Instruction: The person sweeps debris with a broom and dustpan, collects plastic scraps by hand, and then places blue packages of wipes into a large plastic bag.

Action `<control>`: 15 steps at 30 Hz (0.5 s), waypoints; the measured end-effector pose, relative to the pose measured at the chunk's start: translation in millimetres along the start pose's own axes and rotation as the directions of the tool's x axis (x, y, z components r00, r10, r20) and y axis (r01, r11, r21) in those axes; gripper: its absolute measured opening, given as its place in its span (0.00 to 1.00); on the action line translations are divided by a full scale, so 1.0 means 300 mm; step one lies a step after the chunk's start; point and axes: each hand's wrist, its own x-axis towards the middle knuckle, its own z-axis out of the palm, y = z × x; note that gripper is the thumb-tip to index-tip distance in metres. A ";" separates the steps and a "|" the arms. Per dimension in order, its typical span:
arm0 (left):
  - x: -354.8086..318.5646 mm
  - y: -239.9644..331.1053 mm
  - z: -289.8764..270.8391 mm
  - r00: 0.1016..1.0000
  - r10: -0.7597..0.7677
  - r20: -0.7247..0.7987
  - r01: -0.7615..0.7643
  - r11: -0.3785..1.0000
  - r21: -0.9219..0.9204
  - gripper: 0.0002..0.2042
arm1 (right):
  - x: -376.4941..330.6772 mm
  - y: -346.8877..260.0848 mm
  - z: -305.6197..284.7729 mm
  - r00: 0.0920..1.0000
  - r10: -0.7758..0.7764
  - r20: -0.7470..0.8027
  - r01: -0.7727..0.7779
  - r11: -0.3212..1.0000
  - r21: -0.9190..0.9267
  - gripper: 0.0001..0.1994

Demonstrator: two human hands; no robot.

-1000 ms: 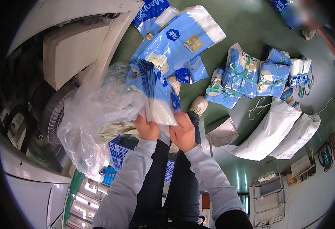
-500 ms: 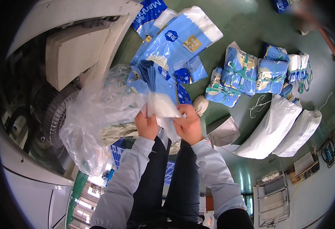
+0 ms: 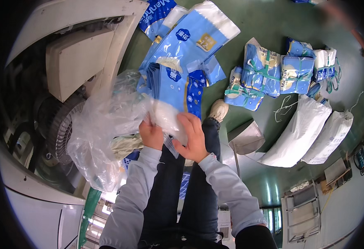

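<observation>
Above my lap is a folded white plastic bundle (image 3: 169,118), its thin layers slightly see-through. My left hand (image 3: 151,135) is closed on the bundle's left side, with the fingertips partly hidden. Along its right edge lies my right hand (image 3: 193,139), its thumb apart from the curved fingers and the bundle between them. A large crumpled clear plastic bag (image 3: 103,137) spreads to the left and touches the bundle. Just beyond my hands, a stack of blue printed plastic packaging bags (image 3: 165,85) lies fanned at one edge.
Larger blue packaging (image 3: 190,41) lies behind the stack. On the green floor at right are tied blue bundles (image 3: 261,70), two white sacks (image 3: 298,133) and a grey dustpan (image 3: 247,139). A pale machine frame with a round finned part (image 3: 63,128) stands at left.
My right hand has gone from pinching the bundle's corner to lying along its side with the thumb spread. Both hands have shifted slightly left, and the bundle now slopes down to the right.
</observation>
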 end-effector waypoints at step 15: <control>0.016 0.081 0.044 0.912 0.235 0.335 -0.391 0.742 0.545 0.18 | 0.208 0.076 -0.038 0.975 -0.190 0.117 0.202 0.974 -0.102 0.28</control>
